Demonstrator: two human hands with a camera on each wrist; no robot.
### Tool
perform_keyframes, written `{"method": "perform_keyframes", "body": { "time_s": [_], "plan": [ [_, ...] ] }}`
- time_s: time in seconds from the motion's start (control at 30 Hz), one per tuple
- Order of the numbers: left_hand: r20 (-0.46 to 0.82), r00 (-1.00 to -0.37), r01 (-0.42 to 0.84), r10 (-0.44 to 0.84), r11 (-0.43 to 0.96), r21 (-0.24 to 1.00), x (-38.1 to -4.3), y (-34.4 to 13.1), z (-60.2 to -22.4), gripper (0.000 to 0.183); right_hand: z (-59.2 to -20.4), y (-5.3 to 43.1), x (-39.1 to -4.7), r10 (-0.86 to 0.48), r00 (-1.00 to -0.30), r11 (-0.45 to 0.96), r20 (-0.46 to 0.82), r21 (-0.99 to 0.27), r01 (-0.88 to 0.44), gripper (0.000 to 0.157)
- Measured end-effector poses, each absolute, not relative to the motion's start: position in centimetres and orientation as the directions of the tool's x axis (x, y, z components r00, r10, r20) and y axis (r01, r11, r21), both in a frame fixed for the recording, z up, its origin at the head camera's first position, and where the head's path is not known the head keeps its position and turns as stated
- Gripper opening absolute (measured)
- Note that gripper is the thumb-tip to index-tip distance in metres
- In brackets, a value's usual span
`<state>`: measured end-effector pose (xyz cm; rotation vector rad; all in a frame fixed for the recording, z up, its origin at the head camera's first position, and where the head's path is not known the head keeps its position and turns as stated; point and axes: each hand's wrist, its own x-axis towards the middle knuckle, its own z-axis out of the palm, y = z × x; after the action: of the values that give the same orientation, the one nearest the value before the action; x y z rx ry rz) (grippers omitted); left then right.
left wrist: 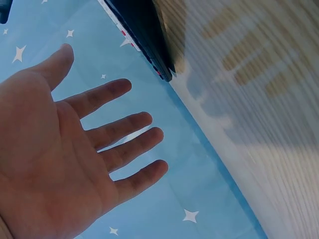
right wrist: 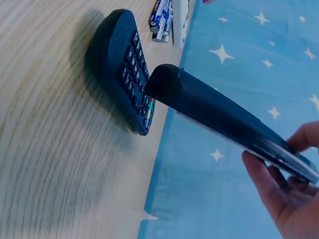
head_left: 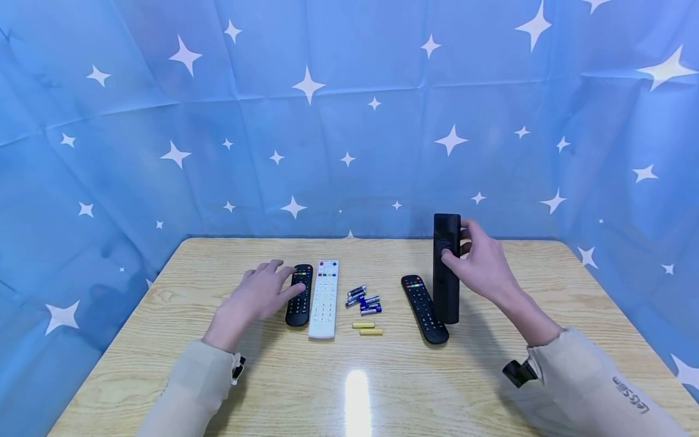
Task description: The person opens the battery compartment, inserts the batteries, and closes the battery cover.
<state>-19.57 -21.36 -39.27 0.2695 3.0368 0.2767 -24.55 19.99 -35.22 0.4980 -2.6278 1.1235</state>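
Note:
In the head view my right hand [head_left: 483,261] grips a black remote control [head_left: 446,267] by its upper part, thumb on the face turned to me. The right wrist view shows this remote raised and tilted over the table. A second black remote [head_left: 425,309] lies just left of it, keys up. Over at the left, my left hand [head_left: 259,291] hovers with fingers spread beside another black remote [head_left: 299,294]; the left wrist view shows its palm and fingers holding nothing. Right next to that remote lies a white remote [head_left: 323,300].
Several blue and silver batteries [head_left: 363,300] lie in a cluster mid-table. Two yellow batteries [head_left: 368,329] lie nearer to me. The wooden table [head_left: 306,388] ends at a blue star-patterned curtain [head_left: 349,121].

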Motion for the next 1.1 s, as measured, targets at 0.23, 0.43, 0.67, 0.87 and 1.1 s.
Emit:
{"method": "perform_keyframes", "body": {
  "time_s": [0.23, 0.43, 0.67, 0.87, 1.1],
  "plan": [
    [-0.041, -0.979, 0.189, 0.201, 0.963, 0.192, -19.3, -20.6, -39.1, 0.063, -35.1, 19.7, -24.4, -0.216, -0.92, 0.601, 0.328, -0.697, -0.39, 0.058],
    [-0.009, -0.974, 0.219, 0.225, 0.958, 0.187, -19.2, -20.0, -39.1, 0.061, -35.0, 19.4, -24.4, -0.23, -0.922, 0.558, 0.311, -0.734, -0.387, 0.059],
    [0.033, -0.965, 0.261, 0.26, 0.943, 0.206, -18.9, -18.9, -38.7, 0.06, -34.9, 19.0, -24.3, -0.248, -0.928, 0.507, 0.279, -0.779, -0.369, 0.062],
    [0.077, -0.947, 0.321, 0.312, 0.928, 0.19, -18.7, -17.9, -38.4, 0.055, -35.0, 18.6, -24.3, -0.269, -0.931, 0.449, 0.245, -0.823, -0.347, 0.066],
    [0.153, -0.905, 0.423, 0.397, 0.878, 0.225, -18.6, -16.5, -38.6, 0.044, -35.2, 18.2, -24.5, -0.304, -0.932, 0.353, 0.196, -0.886, -0.302, 0.067]
  ]
}}
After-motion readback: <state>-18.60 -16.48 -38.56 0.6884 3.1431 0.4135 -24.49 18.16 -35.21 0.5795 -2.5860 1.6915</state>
